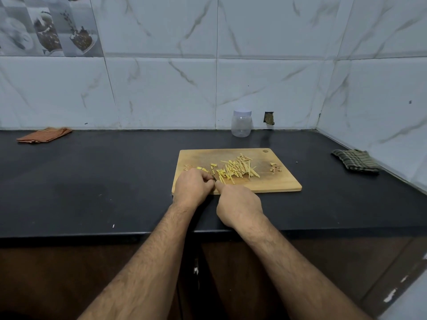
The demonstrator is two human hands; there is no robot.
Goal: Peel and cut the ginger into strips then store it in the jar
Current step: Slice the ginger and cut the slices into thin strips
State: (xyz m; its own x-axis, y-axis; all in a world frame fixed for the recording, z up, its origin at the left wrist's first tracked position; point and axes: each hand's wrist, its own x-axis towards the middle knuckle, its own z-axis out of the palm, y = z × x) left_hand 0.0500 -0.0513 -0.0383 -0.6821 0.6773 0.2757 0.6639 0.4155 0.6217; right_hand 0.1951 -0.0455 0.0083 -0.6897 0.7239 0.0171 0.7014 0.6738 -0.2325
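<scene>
On the board's (277, 184) near left corner we see both hands, left (193, 187) and right (239, 205), curled together, grips hidden, ginger strips (235, 169) mid-board, jar (241, 123) beyond it.

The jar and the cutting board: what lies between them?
Nothing: the head view shows bare black counter between the jar and the cutting board.

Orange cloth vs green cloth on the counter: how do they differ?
The orange cloth lies far left by the back wall; the green cloth lies far right by the side wall. The orange cloth is checked in a light rust tone and lies flatter; the green cloth is dark, striped, and bunched thicker. Both are folded, rest on the black counter, and are clear of the cutting board.
</scene>
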